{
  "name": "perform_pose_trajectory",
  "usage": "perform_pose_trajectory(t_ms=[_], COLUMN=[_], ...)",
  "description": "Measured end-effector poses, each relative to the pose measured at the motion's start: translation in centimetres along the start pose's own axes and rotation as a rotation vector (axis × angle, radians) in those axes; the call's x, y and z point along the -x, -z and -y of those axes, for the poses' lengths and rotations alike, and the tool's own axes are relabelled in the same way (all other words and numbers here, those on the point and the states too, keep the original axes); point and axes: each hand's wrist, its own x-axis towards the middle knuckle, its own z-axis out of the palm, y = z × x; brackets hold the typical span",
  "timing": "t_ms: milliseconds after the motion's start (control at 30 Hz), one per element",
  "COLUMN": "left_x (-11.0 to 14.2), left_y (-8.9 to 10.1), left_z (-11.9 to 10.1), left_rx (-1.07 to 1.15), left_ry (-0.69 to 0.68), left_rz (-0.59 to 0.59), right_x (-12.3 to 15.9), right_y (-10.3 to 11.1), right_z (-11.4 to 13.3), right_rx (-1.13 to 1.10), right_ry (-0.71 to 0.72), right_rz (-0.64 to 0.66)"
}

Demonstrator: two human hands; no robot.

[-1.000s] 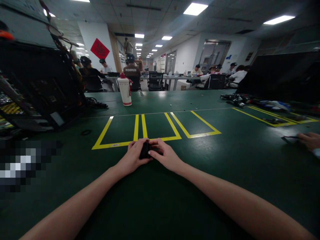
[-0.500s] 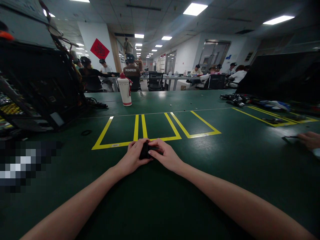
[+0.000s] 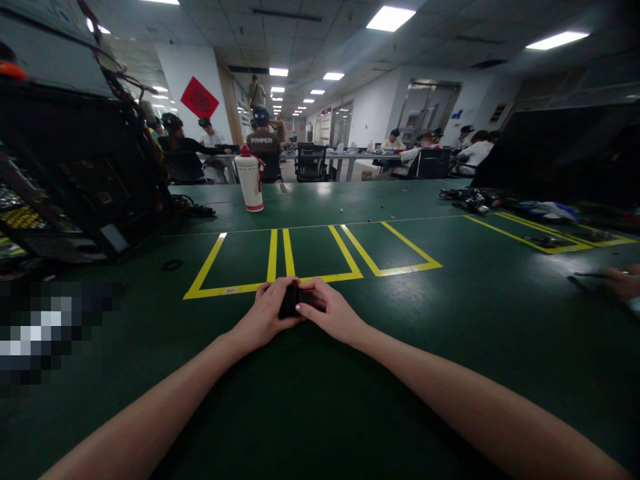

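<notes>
Between my two hands is a small black box-shaped object (image 3: 289, 304), its exact kind too dark to make out. My left hand (image 3: 269, 311) is closed around its left side, with the thumb along the near edge. From the right, my right hand (image 3: 327, 308) grips the same object with thumb and fingertips. Both hands are low over the green tabletop (image 3: 320, 400), just at the near edge of the yellow tape outlines (image 3: 327, 277). Fingers hide much of the object.
A white tumbler with a red lid (image 3: 249, 180) stands beyond the tape. Dark equipment (image 3: 85, 167) rises at left, a black ring (image 3: 172, 265) near it. Cables and tools (image 3: 470, 199) lie at right. Another person's hand (image 3: 625, 283) holds a thin dark tool at the right edge.
My hands and the black object stay almost in place. At the right edge, the other person's hand and tool have shifted slightly to the right.
</notes>
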Motion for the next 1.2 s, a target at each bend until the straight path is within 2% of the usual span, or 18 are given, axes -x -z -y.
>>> perform_pose_trajectory(t_ms=[233, 533, 700, 933, 1200], left_x=[0.1, 0.1, 0.1, -0.1, 0.1], left_y=[0.5, -0.5, 0.0, -0.8, 0.1], left_z=[-0.5, 0.8, 0.1, 1.0, 0.1], left_rx=[0.016, 0.003, 0.013, -0.02, -0.002], left_ry=[-0.005, -0.007, -0.003, -0.027, -0.001], left_rz=[0.017, -0.031, 0.009, -0.045, 0.017], right_x=[0.0, 0.0, 0.0, 0.0, 0.0], right_y=[0.1, 0.1, 0.1, 0.0, 0.2], right_z=[0.2, 0.3, 0.0, 0.1, 0.4], right_rx=[-0.046, 0.002, -0.04, -0.067, -0.011], right_ry=[0.015, -0.043, -0.012, -0.004, -0.048], right_rz=[0.017, 0.017, 0.022, 0.02, 0.029])
